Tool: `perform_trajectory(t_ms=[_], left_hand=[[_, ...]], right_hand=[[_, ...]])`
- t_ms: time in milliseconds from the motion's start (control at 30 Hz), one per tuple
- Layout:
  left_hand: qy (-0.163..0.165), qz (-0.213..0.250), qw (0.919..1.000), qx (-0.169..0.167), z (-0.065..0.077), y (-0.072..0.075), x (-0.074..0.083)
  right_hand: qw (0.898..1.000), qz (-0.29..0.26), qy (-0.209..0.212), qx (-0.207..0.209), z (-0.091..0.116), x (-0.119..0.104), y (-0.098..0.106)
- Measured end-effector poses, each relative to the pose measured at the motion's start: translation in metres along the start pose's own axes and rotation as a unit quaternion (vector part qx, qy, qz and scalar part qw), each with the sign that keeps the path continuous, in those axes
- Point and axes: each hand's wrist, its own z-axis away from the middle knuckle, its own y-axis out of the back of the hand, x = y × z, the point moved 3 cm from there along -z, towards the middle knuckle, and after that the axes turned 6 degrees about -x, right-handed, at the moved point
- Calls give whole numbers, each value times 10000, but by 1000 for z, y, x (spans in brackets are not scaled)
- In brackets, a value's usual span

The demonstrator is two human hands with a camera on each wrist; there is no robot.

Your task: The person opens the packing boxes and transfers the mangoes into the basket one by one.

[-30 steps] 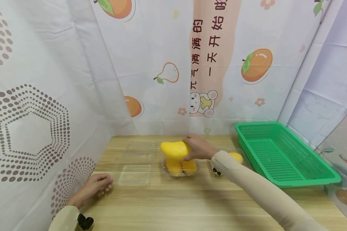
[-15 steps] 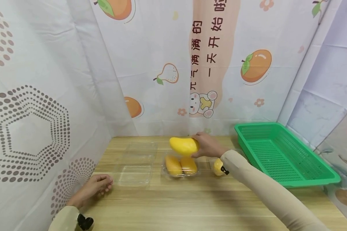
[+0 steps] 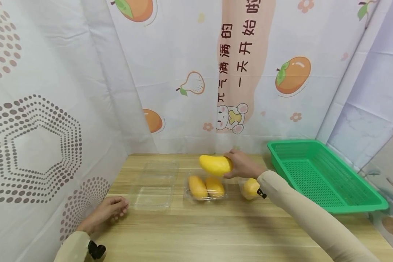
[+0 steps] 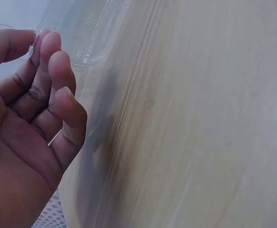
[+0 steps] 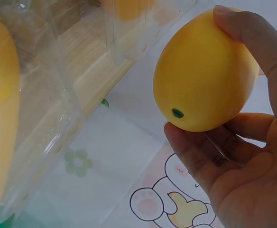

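My right hand holds a yellow mango in the air, thumb on one side and fingers on the other. In the right wrist view the mango shows a small dark green spot at its end. Below it, two orange-yellow mangoes lie side by side in a clear plastic box. My left hand is at the table's left side. In the left wrist view its thumb and index finger pinch at the edge of a clear container; the other fingers are loosely curled.
Another clear container with a yellow mango stands to the right, partly behind the right wrist. An open green plastic basket is at the far right. Patterned curtains enclose the wooden table at the back and sides.
My right hand has carried the mango to the right and slightly up, uncovering the two mangoes in the middle box. My left hand has stayed in place.
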Motion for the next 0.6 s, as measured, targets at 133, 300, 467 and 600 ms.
perform_trajectory(t_ms=[133,300,467,600], left_hand=[[-39,-29,10000,-24,0,-1,0],[-5,-54,10000,23,0,-2,1],[-77,-36,10000,-27,1,-2,3],[-103,64,9999,-72,0,-1,4]], right_hand=[[9999,73,12,79,4,5,1],[9999,59,-63,63,8,11,4],[9997,37,-228,61,14,18,8],[9993,28,-338,132,18,26,9]])
